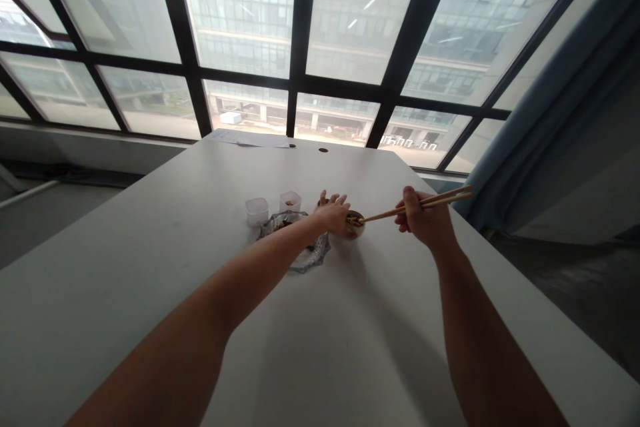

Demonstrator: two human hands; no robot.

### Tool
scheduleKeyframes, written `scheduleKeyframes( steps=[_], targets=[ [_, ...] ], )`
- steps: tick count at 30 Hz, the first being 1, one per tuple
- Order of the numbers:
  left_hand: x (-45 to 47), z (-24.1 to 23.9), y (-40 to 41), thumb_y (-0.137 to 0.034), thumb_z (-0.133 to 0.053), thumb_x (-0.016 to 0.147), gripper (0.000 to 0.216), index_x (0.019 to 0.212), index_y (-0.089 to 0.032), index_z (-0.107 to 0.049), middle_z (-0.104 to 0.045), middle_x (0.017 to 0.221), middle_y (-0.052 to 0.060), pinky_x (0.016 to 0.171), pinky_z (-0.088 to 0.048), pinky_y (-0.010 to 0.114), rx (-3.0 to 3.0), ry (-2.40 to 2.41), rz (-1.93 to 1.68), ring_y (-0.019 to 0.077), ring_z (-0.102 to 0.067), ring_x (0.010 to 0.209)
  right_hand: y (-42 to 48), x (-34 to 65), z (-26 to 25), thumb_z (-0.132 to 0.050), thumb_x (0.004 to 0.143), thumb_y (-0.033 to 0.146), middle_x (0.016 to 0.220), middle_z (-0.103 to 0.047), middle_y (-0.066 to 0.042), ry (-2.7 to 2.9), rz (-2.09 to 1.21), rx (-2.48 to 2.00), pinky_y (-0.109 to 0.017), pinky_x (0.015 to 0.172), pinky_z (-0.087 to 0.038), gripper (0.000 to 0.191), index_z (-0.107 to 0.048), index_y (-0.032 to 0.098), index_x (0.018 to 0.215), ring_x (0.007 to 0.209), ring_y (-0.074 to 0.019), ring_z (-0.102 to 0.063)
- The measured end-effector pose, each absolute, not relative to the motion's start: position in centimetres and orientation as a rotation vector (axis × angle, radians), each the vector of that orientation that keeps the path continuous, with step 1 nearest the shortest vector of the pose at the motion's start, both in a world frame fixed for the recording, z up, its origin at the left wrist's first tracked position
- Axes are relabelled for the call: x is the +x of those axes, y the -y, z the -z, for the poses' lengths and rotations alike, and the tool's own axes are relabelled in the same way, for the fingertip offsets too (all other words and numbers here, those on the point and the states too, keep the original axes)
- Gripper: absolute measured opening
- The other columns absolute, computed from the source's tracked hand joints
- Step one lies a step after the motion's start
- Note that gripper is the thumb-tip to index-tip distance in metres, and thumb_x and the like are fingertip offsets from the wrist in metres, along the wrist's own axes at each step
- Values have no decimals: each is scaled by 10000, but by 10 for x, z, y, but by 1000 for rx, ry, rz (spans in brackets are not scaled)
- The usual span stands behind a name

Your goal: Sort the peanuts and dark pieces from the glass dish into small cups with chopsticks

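Note:
My right hand (424, 219) is closed round a pair of wooden chopsticks (400, 211), whose tips reach into a small round bowl (358, 225) on the white table (150, 293). Against the left side of that bowl rests my left hand (333, 213), fingers curved round it. Something brownish lies in the bowl; I cannot make it out. Under my left forearm sits a clear glass dish (313, 255) with dark food in it.
Two small clear plastic cups (257, 211) (291, 201) stand left of the bowl, one holding a brownish bit. A sheet of paper (250, 138) lies at the table's far edge below the large window. A blue-grey curtain (545, 113) hangs at the right.

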State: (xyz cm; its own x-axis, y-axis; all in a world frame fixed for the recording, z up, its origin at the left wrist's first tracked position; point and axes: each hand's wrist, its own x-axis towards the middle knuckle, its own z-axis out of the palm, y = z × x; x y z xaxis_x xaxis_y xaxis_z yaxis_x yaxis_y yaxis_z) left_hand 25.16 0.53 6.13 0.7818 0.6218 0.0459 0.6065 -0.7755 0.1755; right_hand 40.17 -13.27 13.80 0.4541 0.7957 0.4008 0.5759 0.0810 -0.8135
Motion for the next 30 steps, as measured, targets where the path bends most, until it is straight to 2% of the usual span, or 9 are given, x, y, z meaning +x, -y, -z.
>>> scheduleKeyframes(
  steps=[3, 8, 16, 21, 25, 27, 30],
  targets=[
    [259, -57, -11, -635, -754, 624, 808, 1270, -178, -590, -359, 1581, 164, 1187, -6, 652, 2891, -923, -164, 378, -269, 1459, 135, 406, -141, -562, 893, 596, 421, -587, -21, 1230, -230, -1590, -179, 290, -393, 519, -593, 161, 610, 293, -103, -516],
    [255, -51, -9, -531, -825, 561, 834, 1267, -174, -563, -417, 1542, 145, 1207, 56, 594, 3017, -746, -383, 348, -282, 1453, 137, 407, -145, -552, 899, 604, 422, -589, -26, 1256, -223, -1574, -185, 295, -396, 529, -591, 164, 608, 295, -106, -515],
    [253, -55, -5, -610, -786, 589, 824, 1246, -151, -598, -411, 1543, 158, 1211, 77, 573, 2982, -846, -355, 348, -282, 1449, 131, 407, -140, -526, 819, 768, 468, -616, -45, 1321, -212, -1590, -192, 332, -431, 645, -618, 158, 630, 345, -115, -558],
    [253, -56, -7, -713, -723, 618, 826, 1221, -155, -647, -367, 1571, 180, 1201, 49, 610, 2906, -919, -282, 368, -255, 1462, 137, 396, -148, -534, 841, 738, 440, -582, -29, 1204, -103, -1506, -198, 317, -402, 624, -614, 160, 620, 325, -104, -514],
    [236, -64, -11, -683, -735, 638, 833, 1288, -176, -620, -300, 1605, 190, 1182, 21, 656, 2872, -920, -278, 396, -243, 1466, 140, 385, -150, -526, 856, 722, 430, -567, -19, 1145, -124, -1406, -203, 309, -384, 610, -611, 169, 614, 315, -98, -487],
    [212, -70, -15, -634, -732, 684, 768, 1298, -187, -613, -292, 1613, 174, 1184, 14, 652, 2868, -919, -351, 386, -257, 1465, 139, 379, -147, -524, 855, 725, 435, -569, -16, 1152, -159, -1356, -204, 314, -384, 610, -613, 171, 617, 318, -96, -486],
    [158, -76, -20, -558, -669, 798, 572, 1256, -217, -633, -375, 1582, 130, 1200, -9, 619, 2809, -1010, -608, 335, -302, 1459, 133, 367, -135, -536, 838, 739, 445, -581, -18, 1211, -267, -1316, -203, 316, -379, 614, -619, 170, 623, 319, -96, -490]
  ],
)
